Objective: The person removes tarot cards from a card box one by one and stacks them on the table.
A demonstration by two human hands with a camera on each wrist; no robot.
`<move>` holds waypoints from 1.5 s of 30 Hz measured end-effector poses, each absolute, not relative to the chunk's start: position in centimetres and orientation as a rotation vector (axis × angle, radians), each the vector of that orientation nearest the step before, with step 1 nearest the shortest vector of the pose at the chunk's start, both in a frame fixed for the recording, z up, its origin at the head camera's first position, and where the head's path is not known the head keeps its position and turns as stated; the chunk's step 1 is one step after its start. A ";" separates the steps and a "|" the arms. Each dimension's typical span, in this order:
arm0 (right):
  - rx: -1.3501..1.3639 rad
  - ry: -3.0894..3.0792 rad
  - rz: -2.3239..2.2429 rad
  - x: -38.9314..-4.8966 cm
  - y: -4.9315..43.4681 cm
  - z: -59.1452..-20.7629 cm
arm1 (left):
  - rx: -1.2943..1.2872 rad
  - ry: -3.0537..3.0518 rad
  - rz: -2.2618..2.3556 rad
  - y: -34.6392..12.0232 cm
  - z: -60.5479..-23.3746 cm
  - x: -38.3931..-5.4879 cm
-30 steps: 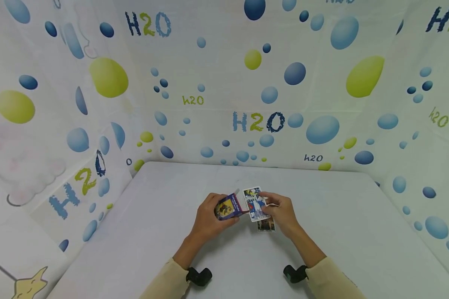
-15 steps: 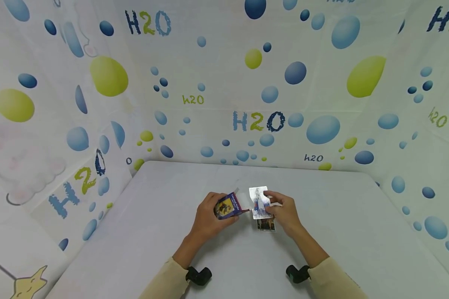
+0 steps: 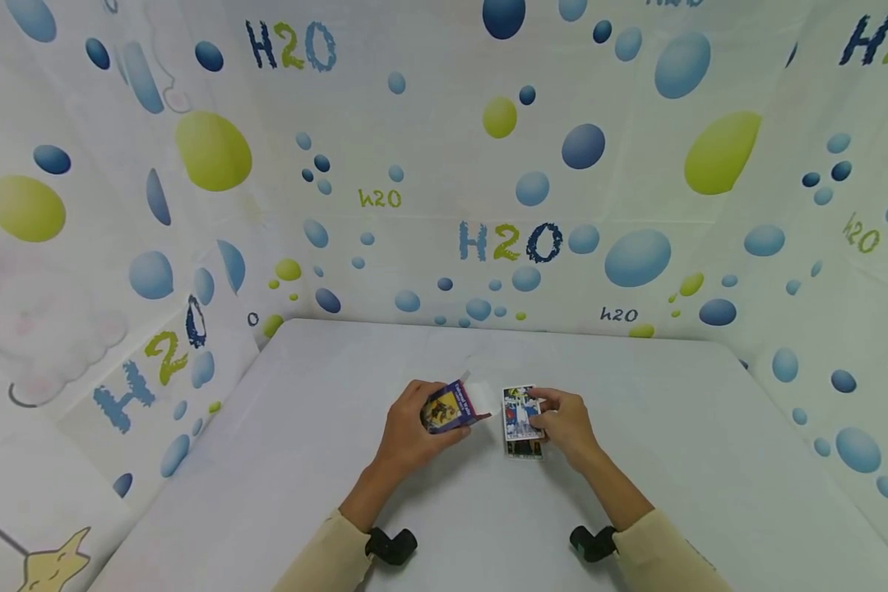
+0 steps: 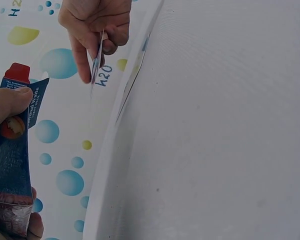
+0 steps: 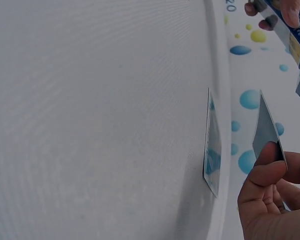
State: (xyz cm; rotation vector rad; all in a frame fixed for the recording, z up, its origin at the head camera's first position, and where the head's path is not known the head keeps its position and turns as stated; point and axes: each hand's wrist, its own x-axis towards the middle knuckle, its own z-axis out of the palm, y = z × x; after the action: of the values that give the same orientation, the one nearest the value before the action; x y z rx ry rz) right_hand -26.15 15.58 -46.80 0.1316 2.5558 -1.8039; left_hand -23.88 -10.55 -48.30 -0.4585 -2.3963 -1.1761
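Observation:
My left hand [image 3: 409, 427] grips a blue card box [image 3: 447, 407] with a yellow picture on its face. The box's flap stands open toward the right, and its red end shows in the left wrist view. My right hand [image 3: 568, 423] pinches a picture card [image 3: 520, 413] by its right edge between thumb and fingers. In the right wrist view that held card [image 5: 268, 125] is raised off the table. Below it, another card [image 3: 524, 449] lies flat on the table, its upper part hidden in the head view; the right wrist view shows this lying card [image 5: 213, 150] as a thin glossy sheet.
Both hands are over a white table [image 3: 303, 493]. Behind it and at the sides hangs a white cloth [image 3: 429, 148] printed with blue and green drops and H2O lettering. A black wrist camera [image 3: 392, 547] sits at the left cuff, another wrist camera [image 3: 592, 544] at the right.
My right hand has drawn the pinched card a little right and down, away from the box and over the lying card. The card's tilt and glare have changed. My left hand stays nearly still.

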 end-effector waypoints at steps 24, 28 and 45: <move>0.148 2.589 -1.650 -26.2 15.9 -47.8 | -0.464 -2.384 -1.186 -10.5 -48.1 -23.8; 0.150 2.590 -1.635 -26.2 15.9 -47.9 | -0.461 -2.383 -1.184 -10.4 -48.1 -23.8; 0.097 2.640 -1.434 -26.2 15.6 -48.2 | -0.451 -2.389 -1.180 -10.4 -48.2 -23.8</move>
State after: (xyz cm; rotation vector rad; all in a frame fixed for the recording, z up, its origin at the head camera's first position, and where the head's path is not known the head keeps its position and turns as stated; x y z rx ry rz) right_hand -26.23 15.63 -48.24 0.0975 2.6400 -1.4343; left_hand -23.78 -10.40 -48.24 -0.4509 -2.3891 -1.1796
